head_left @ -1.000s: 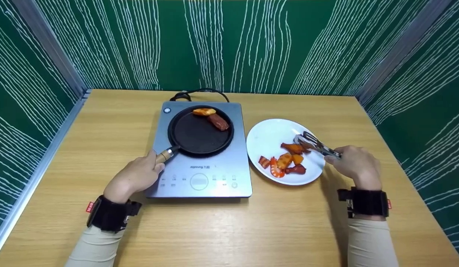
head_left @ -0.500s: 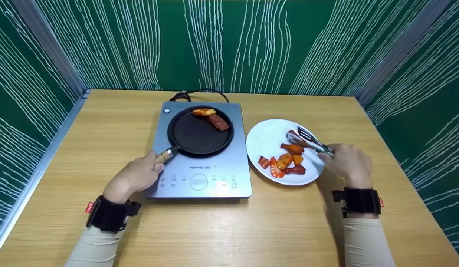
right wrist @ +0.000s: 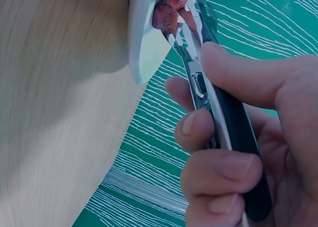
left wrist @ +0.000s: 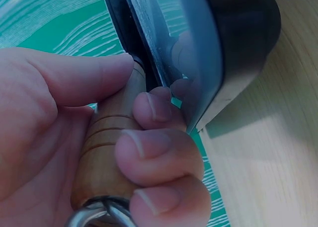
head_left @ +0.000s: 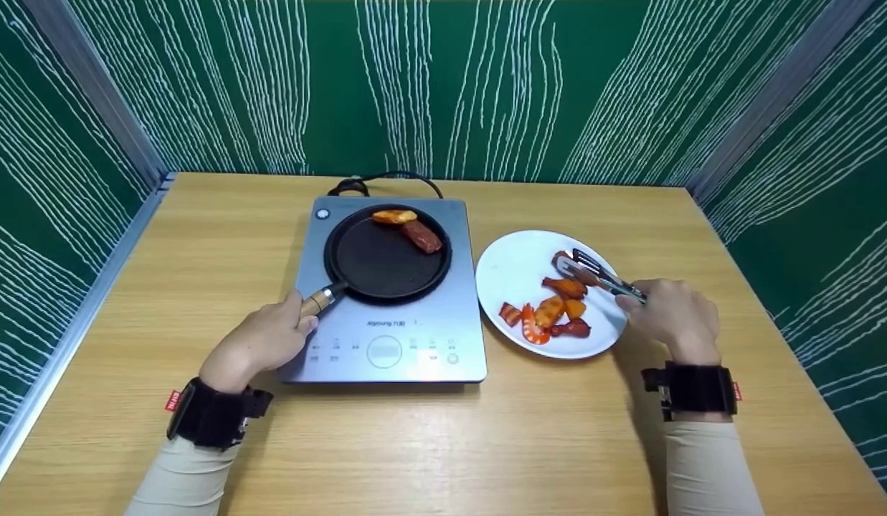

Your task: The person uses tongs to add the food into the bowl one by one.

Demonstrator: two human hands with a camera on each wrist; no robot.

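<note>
My left hand (head_left: 260,337) grips the wooden handle (left wrist: 107,157) of a black frying pan (head_left: 378,265), fingers curled under it and thumb along the top. The pan sits on a silver induction cooker (head_left: 429,358); a reddish-brown slab of meat (head_left: 421,236) and a yellow-orange food piece (head_left: 394,216) lie at its far side. In my right hand (head_left: 676,312) are metal tongs with black handles (right wrist: 238,132). Their slotted heads reach over the white plate (head_left: 511,261), on either side of a reddish-brown food piece (head_left: 562,258), partly hidden by them.
Also on the plate are a shrimp (head_left: 535,326), a striped bacon-like piece (head_left: 510,313), a drumstick (head_left: 572,327) and several orange-brown pieces. A black cord (head_left: 407,173) runs behind the cooker. Green patterned panels (head_left: 472,86) enclose the wooden table (head_left: 414,451).
My right hand has shifted left with the tongs, bringing their heads to the reddish-brown piece; the heads then drew slightly closer together. The left hand and pan stay put.
</note>
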